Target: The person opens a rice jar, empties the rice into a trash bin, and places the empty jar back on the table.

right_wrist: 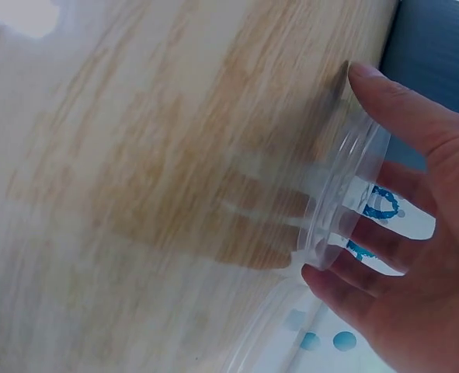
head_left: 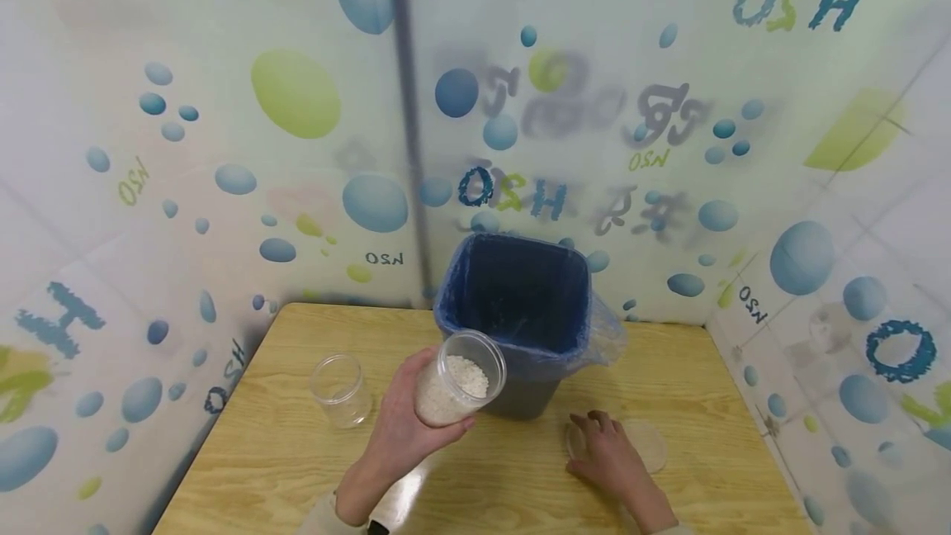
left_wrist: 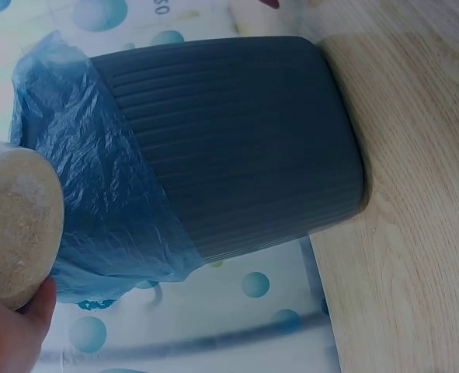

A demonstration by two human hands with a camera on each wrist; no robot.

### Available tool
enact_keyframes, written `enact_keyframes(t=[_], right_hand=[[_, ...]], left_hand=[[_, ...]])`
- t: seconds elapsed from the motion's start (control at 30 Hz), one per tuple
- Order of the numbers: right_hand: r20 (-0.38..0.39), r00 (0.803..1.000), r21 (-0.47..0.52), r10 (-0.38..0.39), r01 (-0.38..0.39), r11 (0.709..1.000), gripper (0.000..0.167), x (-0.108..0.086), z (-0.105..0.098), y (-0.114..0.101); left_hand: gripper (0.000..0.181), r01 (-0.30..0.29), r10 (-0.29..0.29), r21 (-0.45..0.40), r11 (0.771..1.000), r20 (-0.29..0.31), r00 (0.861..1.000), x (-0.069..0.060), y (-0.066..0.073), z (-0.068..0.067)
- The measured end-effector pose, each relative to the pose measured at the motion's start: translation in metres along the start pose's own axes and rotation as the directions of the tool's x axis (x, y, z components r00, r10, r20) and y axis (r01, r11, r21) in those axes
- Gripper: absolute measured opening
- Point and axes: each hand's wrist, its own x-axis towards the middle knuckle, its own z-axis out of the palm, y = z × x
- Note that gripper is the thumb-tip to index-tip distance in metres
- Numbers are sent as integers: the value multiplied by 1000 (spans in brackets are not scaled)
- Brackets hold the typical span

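My left hand [head_left: 404,428] grips a clear jar [head_left: 438,399] partly filled with white, rice-like grains [head_left: 468,376], held tilted above the table in front of the bin. In the left wrist view the base of the jar [left_wrist: 15,225] and a thumb show. On the table at right, my right hand [head_left: 609,456] has its fingers spread around the rim of a clear lid [right_wrist: 342,194]. A second clear lid [head_left: 646,446] lies flat beside it, partly behind the hand. At left, an open clear jar [head_left: 342,393] stands upright, apart from both hands.
A grey bin [head_left: 520,399] lined with a blue plastic bag [head_left: 546,359] stands at the back of the wooden table [head_left: 260,436]. Some of the bag hangs out on its right. Patterned walls [head_left: 297,188] enclose the table at the back and both sides.
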Motion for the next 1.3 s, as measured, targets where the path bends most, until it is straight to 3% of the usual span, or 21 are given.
enact_keyframes(t=[0.5, 0.87, 0.97, 1.07, 1.13, 1.2, 1.23, 1.3], right_hand=[[33, 999, -9, 19, -19, 1000, 73, -2, -2, -1], [28, 999, -12, 27, -27, 1000, 74, -3, 0, 1], [5, 999, -6, 46, -46, 999, 63, -1, -8, -1], [-64, 995, 24, 72, -70, 997, 49, 3, -26, -6], [-150, 986, 51, 71, -64, 997, 42, 5, -42, -12], [-267, 962, 88, 60, -38, 995, 37, 7, -59, -19], [-334, 941, 107, 55, -20, 994, 34, 8, -67, -23], [-482, 875, 135, 43, 26, 990, 31, 9, -81, -31]], left_hand=[[98, 25, -25, -15, 1000, 8, 1000, 1, 1, -1], [97, 3, -3, -12, 1000, 0, 1000, 5, 0, -4], [97, -4, 4, -14, 1000, 0, 1000, 7, -1, -5], [97, -5, 5, -24, 1000, 2, 1000, 7, -2, -6], [97, -1, 1, -34, 999, 3, 1000, 8, -2, -7], [97, 1, -1, -33, 999, 0, 1000, 8, -3, -8], [97, 1, -1, -33, 999, -2, 1000, 8, -3, -8], [97, 1, -1, -30, 1000, -6, 1000, 8, -3, -9]])
